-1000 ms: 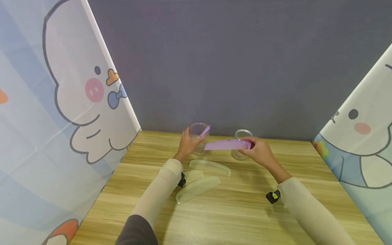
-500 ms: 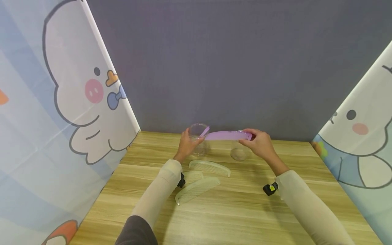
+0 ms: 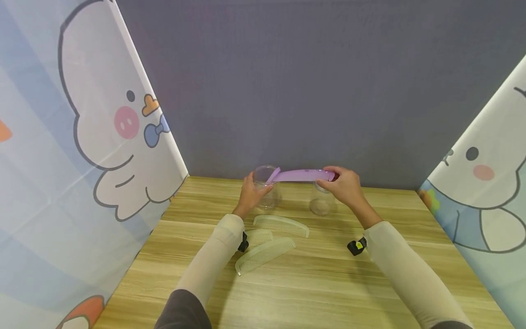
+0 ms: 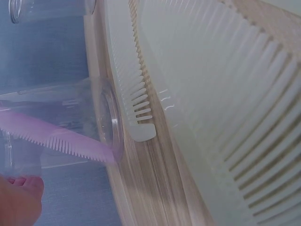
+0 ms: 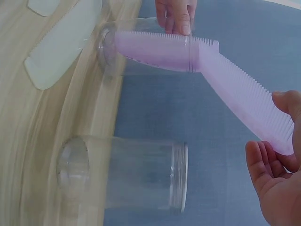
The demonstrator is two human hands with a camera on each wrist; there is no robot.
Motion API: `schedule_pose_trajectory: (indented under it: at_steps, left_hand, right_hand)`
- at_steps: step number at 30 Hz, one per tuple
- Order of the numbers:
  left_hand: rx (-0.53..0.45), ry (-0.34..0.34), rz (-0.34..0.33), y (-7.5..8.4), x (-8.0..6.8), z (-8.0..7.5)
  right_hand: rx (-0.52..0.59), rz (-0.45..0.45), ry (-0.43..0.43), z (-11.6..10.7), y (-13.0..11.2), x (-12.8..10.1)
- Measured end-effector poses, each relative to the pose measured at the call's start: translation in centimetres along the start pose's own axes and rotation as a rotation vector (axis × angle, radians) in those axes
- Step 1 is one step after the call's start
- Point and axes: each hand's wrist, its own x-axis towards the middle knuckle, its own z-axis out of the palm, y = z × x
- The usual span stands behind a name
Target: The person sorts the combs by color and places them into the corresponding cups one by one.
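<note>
My left hand [image 3: 250, 194] grips a clear jar [image 3: 266, 183] that stands near the table's back edge, with one purple comb [image 5: 150, 49] inside it. My right hand [image 3: 346, 186] pinches a second purple comb [image 3: 303, 175] by its right end and holds it level in the air. In the right wrist view this held comb [image 5: 244, 94] has its far tip at the jar's mouth [image 5: 190, 44], beside my left fingers [image 5: 176, 14]. An empty clear jar [image 3: 322, 202] stands just below my right hand.
Three cream combs lie on the wooden table [image 3: 312, 288] in front of the jars: one [image 3: 281, 225] nearest them, a small one [image 3: 260, 235] by my left wrist, a long one [image 3: 265, 253] closest to me. Printed curtains close off both sides, and a grey wall stands behind.
My right hand has lifted the purple comb and carried it left, so its tip now meets the mouth of the held jar. My left hand has stayed on the jar.
</note>
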Motion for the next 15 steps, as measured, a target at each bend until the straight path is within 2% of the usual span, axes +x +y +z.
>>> schedule_pose_trajectory:
  at_steps: [6, 15]
  left_hand:
    - [-0.001, -0.003, -0.001, 0.0, -0.1, -0.1]
    - [0.010, -0.004, 0.002, 0.0, -0.1, -0.1]
  right_hand:
    - [-0.014, -0.023, 0.032, 0.9, -1.0, 0.9]
    - [-0.009, -0.040, 0.030, 2.1, -2.5, 2.0]
